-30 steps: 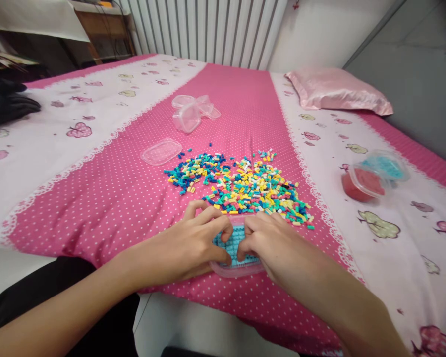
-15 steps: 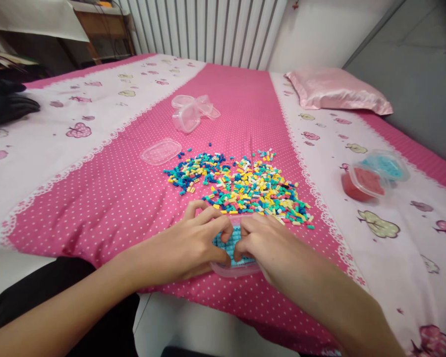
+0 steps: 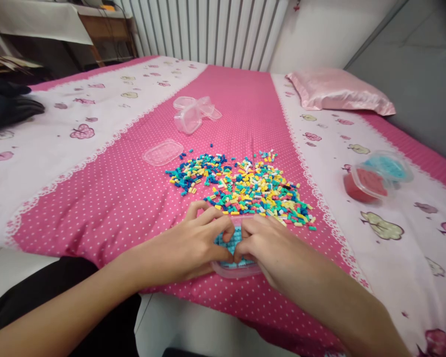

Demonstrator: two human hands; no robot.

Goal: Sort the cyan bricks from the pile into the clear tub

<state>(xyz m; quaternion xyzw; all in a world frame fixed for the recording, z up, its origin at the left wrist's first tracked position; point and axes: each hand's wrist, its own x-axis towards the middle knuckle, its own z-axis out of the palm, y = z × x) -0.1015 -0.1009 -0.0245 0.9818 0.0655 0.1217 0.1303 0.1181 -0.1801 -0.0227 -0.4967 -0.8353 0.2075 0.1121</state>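
Observation:
Near the bed's front edge is a clear plastic box (image 3: 245, 271) with light blue toy bricks (image 3: 228, 243) in close rows inside it. My left hand (image 3: 198, 240) reaches over the box's left side, its fingers curled and the thumb and forefinger down at the bricks. From the right, my right hand (image 3: 265, 243) bends over the box, thumb and forefinger drawn together. The tips of both hands meet near the box's middle; whatever they pinch there is too small or hidden. Just beyond lies a spread pile of loose mixed-colour toy bricks (image 3: 260, 188).
A clear lid (image 3: 163, 151) lies left of the pile, and clear plastic boxes (image 3: 189, 119) sit behind it. To the right stand a box of red bricks (image 3: 366, 183) and a box of blue bricks (image 3: 390, 167). A pink pillow (image 3: 340, 89) and a dark cloth item (image 3: 9, 106) rest farther off.
The fingertips of my left hand have moved slightly right, closer to those of my right hand. The whole view has shifted a little; the bricks and boxes look the same.

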